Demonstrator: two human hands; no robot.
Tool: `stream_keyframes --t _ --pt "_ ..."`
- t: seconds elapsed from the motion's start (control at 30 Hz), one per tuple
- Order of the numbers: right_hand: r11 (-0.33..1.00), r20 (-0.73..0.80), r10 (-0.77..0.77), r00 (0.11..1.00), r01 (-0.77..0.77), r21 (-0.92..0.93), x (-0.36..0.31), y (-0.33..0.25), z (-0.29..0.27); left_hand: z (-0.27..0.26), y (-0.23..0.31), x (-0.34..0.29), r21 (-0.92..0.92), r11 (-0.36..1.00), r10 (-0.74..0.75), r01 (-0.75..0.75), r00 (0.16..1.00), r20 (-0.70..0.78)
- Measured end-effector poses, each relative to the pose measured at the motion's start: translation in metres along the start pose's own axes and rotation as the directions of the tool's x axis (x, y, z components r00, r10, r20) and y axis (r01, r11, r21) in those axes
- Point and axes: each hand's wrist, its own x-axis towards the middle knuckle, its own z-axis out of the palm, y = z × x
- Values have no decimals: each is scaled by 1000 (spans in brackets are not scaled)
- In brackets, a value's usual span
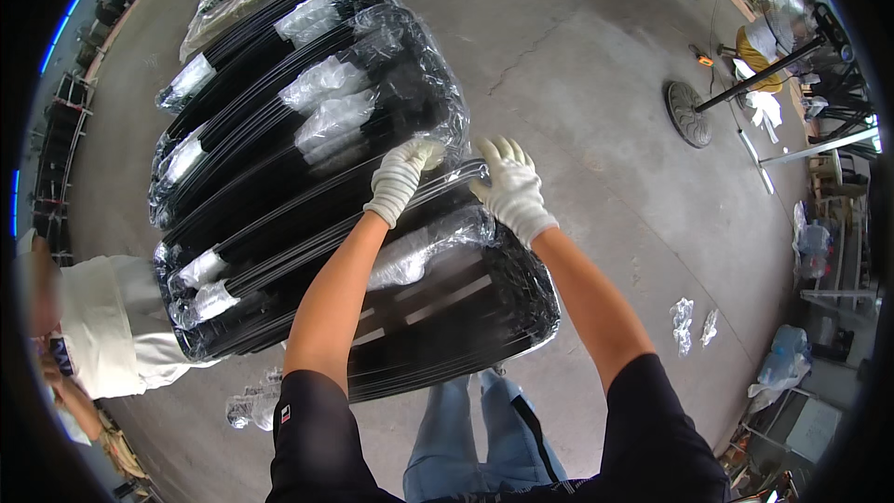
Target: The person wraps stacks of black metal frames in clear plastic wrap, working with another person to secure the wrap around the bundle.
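In front of me lie several bundles of long black frames with rounded ends, side by side and wrapped in clear plastic film. My left hand, in a white glove, is over the near bundles with its fingers curled together by the wrapped right ends. What those fingers hold, if anything, is too small to make out. My right hand, gloved too, lies against the right end of one bundle. Its fingers are stretched and spread, with the thumb apart on the bundle's edge.
A person in a light apron stands at the left end of the bundles. At the right are a pedestal fan's round base and scraps of film on the concrete floor. Shelving with blue plastic jugs lines the right side.
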Motion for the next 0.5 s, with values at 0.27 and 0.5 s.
stream_keyframes --t 0.27,0.5 --pt "615 397 -218 891 -191 765 73 66 75 -7 -7 56 107 994 -16 23 998 -62" --pt "526 553 -225 802 -378 762 87 56 70 -10 12 65 -44 990 -142 136 974 -178"
